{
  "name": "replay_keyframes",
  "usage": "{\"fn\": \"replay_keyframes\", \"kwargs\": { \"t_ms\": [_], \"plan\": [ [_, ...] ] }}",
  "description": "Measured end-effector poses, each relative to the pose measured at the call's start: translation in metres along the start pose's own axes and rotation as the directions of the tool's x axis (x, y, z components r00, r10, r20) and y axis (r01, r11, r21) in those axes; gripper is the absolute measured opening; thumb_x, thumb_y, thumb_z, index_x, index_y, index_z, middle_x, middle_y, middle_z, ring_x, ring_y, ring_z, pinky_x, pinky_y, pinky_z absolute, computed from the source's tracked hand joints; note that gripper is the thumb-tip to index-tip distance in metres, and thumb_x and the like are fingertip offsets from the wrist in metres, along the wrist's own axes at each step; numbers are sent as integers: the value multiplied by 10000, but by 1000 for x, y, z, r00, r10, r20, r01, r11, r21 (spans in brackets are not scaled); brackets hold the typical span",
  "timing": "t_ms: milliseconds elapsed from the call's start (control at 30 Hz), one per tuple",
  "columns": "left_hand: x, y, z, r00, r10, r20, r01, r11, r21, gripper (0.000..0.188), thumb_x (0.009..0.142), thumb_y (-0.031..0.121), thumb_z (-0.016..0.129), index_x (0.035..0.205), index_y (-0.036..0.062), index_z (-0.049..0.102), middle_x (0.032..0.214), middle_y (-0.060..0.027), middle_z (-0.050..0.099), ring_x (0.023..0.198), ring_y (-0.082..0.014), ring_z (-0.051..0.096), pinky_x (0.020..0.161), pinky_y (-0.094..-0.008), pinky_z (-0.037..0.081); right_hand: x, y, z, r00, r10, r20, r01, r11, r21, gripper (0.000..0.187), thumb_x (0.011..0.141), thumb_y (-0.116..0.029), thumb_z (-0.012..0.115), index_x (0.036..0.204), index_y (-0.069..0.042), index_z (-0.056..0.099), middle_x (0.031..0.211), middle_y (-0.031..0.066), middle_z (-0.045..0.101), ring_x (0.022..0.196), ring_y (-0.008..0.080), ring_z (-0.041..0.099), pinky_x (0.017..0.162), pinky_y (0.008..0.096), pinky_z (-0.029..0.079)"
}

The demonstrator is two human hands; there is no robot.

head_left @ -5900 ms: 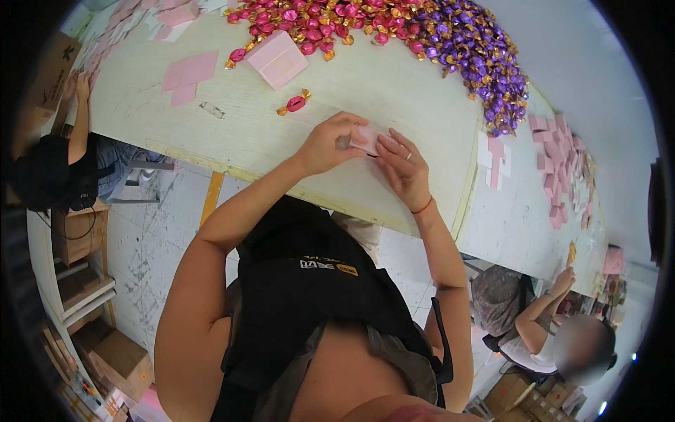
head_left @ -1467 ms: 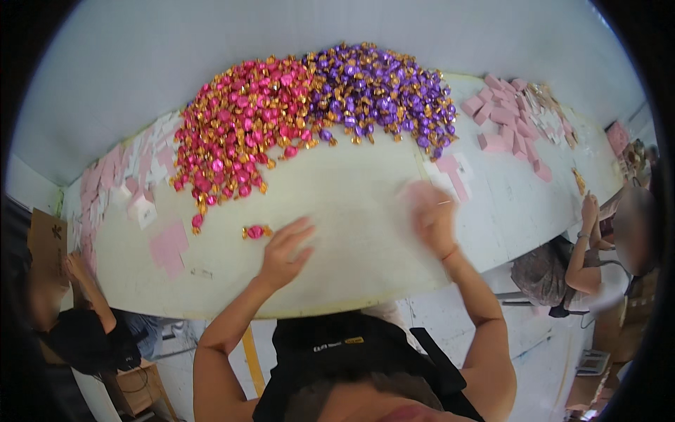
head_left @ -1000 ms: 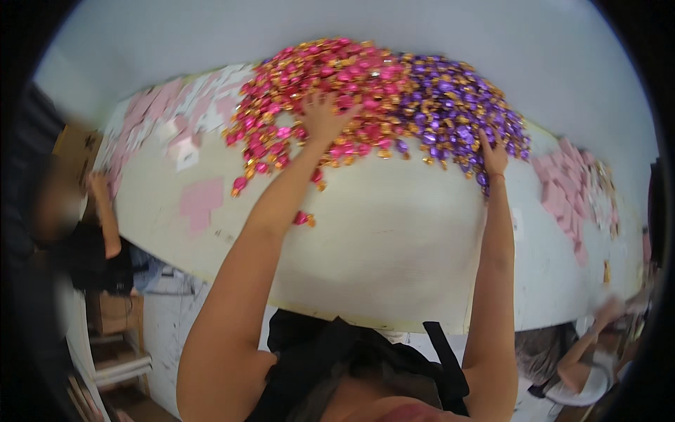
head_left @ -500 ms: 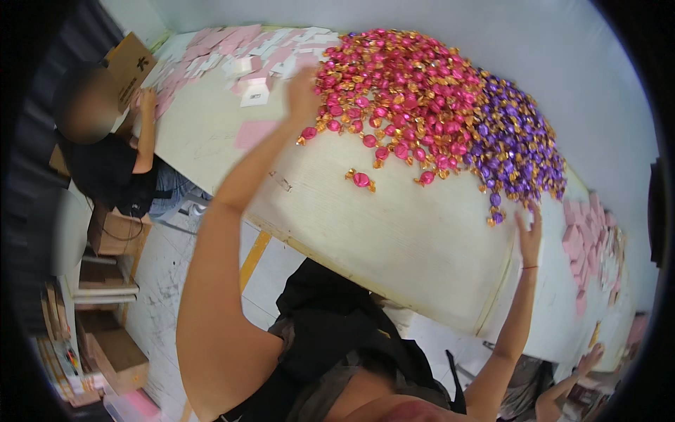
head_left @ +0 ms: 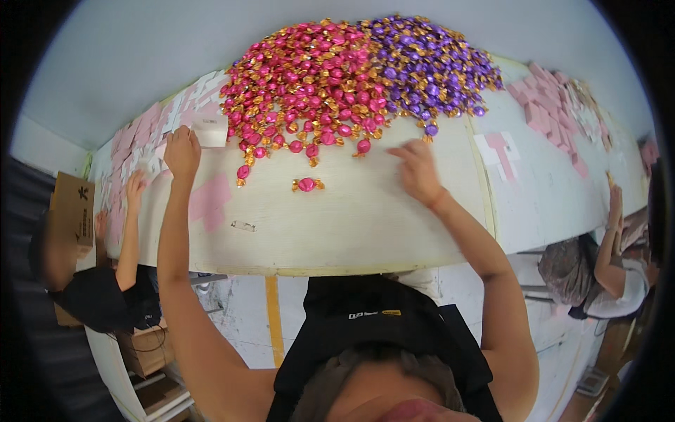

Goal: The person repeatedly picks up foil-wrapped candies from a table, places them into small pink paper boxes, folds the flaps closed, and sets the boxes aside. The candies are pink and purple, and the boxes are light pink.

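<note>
**Hands at the sweets heap, card in the left**

- Left hand [head_left: 182, 149] raised near the counter's far-left stretch, fingers closed on a small pale card [head_left: 209, 130], which it holds just at the left edge of the pink sweets.
- Right hand [head_left: 418, 169] lies on the counter [head_left: 365, 218] just below the purple sweets, fingers bent, palm down. Cannot tell whether anything is pinched under it; nothing shows.
- Pink wrapped sweets [head_left: 302, 77] piled at the far edge, middle of the counter; purple wrapped sweets [head_left: 429, 63] touching them on the right. One pink sweet [head_left: 306, 184] lies apart, between heap and near edge.
- A flat pink cut-out [head_left: 209, 200] lies below the left hand; another pale flat one [head_left: 498, 149] sits right of the right hand.
- More flat pink pieces [head_left: 555, 112] scattered toward the far-right corner, and others along the far-left edge.
- Containers: no folded box in view, nothing filled. Judging by this, the sorting or packing looks barely begun; both heaps are large and loose.
- Other people: one in black [head_left: 105, 295] at the left end, reaching onto the counter; another [head_left: 605, 274] at the right.
</note>
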State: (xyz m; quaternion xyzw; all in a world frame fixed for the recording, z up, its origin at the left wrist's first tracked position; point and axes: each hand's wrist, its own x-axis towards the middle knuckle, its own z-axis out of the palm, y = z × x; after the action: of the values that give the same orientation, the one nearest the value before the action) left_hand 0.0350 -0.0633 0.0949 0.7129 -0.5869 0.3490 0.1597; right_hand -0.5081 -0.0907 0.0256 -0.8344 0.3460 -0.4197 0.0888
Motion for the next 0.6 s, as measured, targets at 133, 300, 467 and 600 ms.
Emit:
{"fn": "replay_keyframes", "kwargs": {
  "t_ms": [133, 300, 467, 600],
  "plan": [
    [-26, 121, -66, 972, -185, 148, 225, 526, -820, 186, 799, 26, 631, 963, 47, 546, 797, -69, 592, 628, -160, 549, 599, -348, 466, 25, -14, 52, 989, -118, 91, 123, 991, -49, 229, 795, -57, 630, 1017, -72, 684, 1050, 120, 592, 1042, 308, 556, 924, 419, 460],
    [-110, 270, -122, 892, 11, 451, 430, 280, -858, 596, 764, -70, 543, 1329, 71, 414, 1089, -178, 623, 753, -246, 623, 685, -343, 491, -20, 9, 16, 979, 52, 195, -41, 997, -59, 97, 800, -138, 663, 882, -93, 640, 932, 126, 608, 838, 301, 643, 723, 419, 545],
    [-145, 315, -133, 887, -34, 461, 450, 289, -845, 582, 783, -35, 522, 1345, 59, 403, 1053, -196, 628, 786, -300, 645, 725, -394, 499, -63, 12, -80, 947, 282, 152, -257, 952, -164, 136, 848, -165, 685, 870, -45, 625, 854, 136, 600, 718, 331, 637, 660, 411, 542],
    [-153, 336, -143, 916, -85, 392, 395, 354, -848, 540, 810, 1, 529, 1340, 29, 431, 1040, -192, 629, 726, -288, 634, 677, -390, 503, -42, -70, -103, 946, 323, -12, -310, 918, 246, 145, 843, -151, 711, 862, -29, 635, 863, 145, 619, 713, 318, 629, 659, 386, 531]
  ]
}}
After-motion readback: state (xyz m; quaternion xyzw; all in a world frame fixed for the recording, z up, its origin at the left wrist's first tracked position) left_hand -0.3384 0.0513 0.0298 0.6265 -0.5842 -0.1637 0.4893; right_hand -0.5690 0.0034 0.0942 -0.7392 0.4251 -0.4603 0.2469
